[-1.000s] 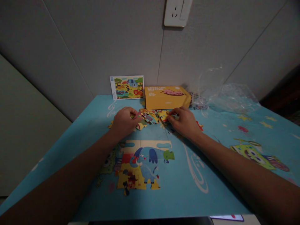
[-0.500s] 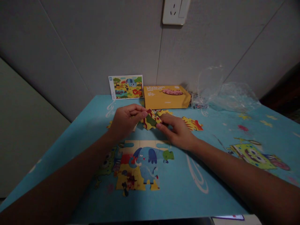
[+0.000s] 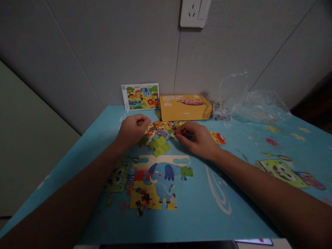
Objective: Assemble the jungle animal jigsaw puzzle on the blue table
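My left hand (image 3: 132,130) hovers at the left of a pile of loose puzzle pieces (image 3: 157,128), fingers curled and thumb against the index finger, with nothing visible in them. On the pile's right side, my right hand (image 3: 198,140) pinches the edge of a small yellow-green puzzle piece (image 3: 171,131); its fingers partly hide the contact. A lime-green puzzle piece (image 3: 160,146) lies in front of the pile. Nearer me is a joined puzzle section (image 3: 162,183) showing a blue elephant, with a green-headed piece at its right edge.
Behind the pile stand a picture card (image 3: 141,97) and a yellow puzzle box (image 3: 185,108). Crumpled clear plastic (image 3: 259,107) lies at the back right. A red-and-yellow piece (image 3: 218,138) sits beyond my right wrist. The blue tablecloth (image 3: 243,214) has cartoon prints.
The dark green patterned piece that both hands held up is no longer between them. My left hand has drawn back left, and the lime-green piece now shows in front of the pile.
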`<state>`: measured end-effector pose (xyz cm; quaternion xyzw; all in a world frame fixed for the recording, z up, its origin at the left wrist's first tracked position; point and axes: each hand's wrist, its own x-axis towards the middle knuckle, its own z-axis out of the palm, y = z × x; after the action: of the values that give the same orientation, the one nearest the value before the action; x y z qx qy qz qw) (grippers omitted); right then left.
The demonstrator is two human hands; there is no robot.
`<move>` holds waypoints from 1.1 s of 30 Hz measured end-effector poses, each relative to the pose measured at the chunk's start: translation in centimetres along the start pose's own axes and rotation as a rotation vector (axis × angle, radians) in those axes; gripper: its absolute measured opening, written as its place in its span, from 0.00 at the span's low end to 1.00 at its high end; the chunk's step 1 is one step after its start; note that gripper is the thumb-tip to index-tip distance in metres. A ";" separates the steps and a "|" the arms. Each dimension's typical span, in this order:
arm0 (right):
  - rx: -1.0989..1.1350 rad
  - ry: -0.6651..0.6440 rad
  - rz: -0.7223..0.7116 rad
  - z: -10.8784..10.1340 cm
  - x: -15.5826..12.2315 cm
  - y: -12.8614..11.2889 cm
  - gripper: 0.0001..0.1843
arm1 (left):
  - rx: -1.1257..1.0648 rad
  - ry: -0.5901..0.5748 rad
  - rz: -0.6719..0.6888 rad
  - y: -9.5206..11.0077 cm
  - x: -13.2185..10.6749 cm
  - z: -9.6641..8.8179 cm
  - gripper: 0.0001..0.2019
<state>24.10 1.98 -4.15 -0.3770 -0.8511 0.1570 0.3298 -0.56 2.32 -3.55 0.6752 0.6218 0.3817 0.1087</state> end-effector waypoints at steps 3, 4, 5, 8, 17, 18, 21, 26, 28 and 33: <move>-0.026 -0.054 -0.045 0.0 -0.1 0.1 0.08 | 0.131 -0.132 0.136 0.4 -0.5 -0.1 0.15; -0.036 -0.067 -0.057 0.0 -0.1 0.1 0.09 | 0.148 -0.206 0.182 0.6 -0.7 -0.1 0.16; -0.043 -0.073 -0.066 0.0 -0.1 0.1 0.09 | 0.167 -0.287 0.222 0.8 -0.9 -0.1 0.17; -0.046 -0.076 -0.073 0.0 -0.2 0.0 0.08 | 0.276 -0.463 0.290 1.5 -1.7 -0.1 0.22; -0.014 -0.079 -0.050 0.0 -0.2 -0.3 0.07 | 0.137 -0.423 0.135 2.1 -1.9 0.1 0.16; -0.007 -0.071 -0.024 0.0 -0.2 -0.4 0.09 | 0.049 -0.363 0.110 2.2 -1.9 0.1 0.14; 0.076 -0.036 0.089 -0.2 -0.2 -0.6 0.19 | -0.166 -0.096 0.118 2.8 -2.0 -0.1 0.10; 0.534 -0.129 0.279 0.1 -0.3 -0.6 0.36 | -0.122 0.009 0.385 3.5 -2.6 -0.6 0.06; 0.648 -0.137 0.332 0.3 -0.2 -0.5 0.34 | -0.075 -0.087 0.508 3.4 -2.6 -0.5 0.07; 0.687 -0.018 0.332 0.4 -0.1 -0.4 0.26 | -0.009 -0.135 0.611 3.1 -2.7 -0.1 0.04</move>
<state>23.68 1.66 -4.23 -0.3760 -0.6790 0.4877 0.3996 1.87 -0.86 -2.63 0.8542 0.3795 0.3539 0.0331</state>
